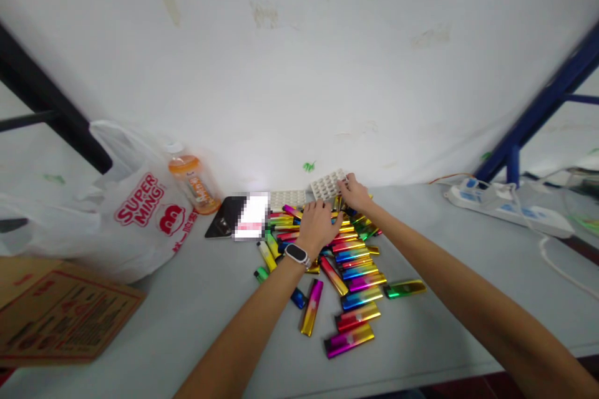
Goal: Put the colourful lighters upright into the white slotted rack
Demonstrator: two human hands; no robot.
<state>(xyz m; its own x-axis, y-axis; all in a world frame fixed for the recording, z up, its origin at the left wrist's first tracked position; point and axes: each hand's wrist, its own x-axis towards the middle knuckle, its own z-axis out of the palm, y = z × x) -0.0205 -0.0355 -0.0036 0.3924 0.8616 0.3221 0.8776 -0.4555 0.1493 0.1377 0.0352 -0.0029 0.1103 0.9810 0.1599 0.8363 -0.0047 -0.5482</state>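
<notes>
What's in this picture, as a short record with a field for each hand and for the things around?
Left hand: over the lighters; wristband on that wrist
Right hand: appears to grip a tilted white tray by its right edge
Lighters: many, multicoloured; some in a rough column, others scattered
Second white tray: near the wall
Left side: orange bottle, plastic bag, cardboard box
Right side: power strip

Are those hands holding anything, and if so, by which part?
The right hand holds a white tray by its right end. The left hand is over the lighters; whether it grips any cannot be told.
</notes>
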